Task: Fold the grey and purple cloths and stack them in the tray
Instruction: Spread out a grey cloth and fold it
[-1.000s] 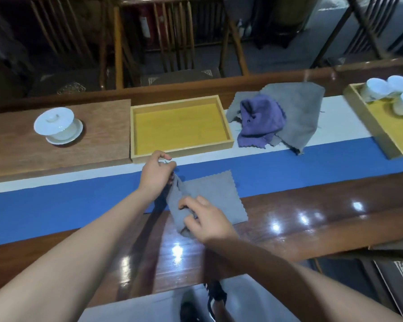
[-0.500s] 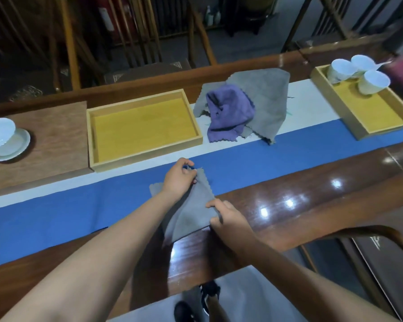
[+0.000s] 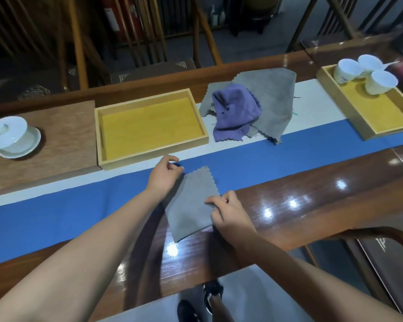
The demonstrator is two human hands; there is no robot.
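Note:
A small grey cloth [image 3: 191, 203] lies folded into a narrow strip across the blue runner and the glossy wood in front of me. My left hand [image 3: 164, 174] pinches its far left corner. My right hand [image 3: 228, 212] pinches its right edge near the middle. Behind it stands an empty wooden tray [image 3: 102, 126] with a yellow floor. To the tray's right a crumpled purple cloth [image 3: 235, 112] lies on a larger grey cloth [image 3: 275, 98].
A white lidded cup on a saucer [image 3: 11, 135] stands on a brown board at the left. A second tray [image 3: 363, 126] with three white cups [image 3: 379, 82] sits at the far right. Chairs stand behind the table; a chair arm [image 3: 382, 233] curves at lower right.
The grey cloth has been folded over from a wide square into a narrow strip. My left hand stayed at the far corner; my right hand moved to the right edge.

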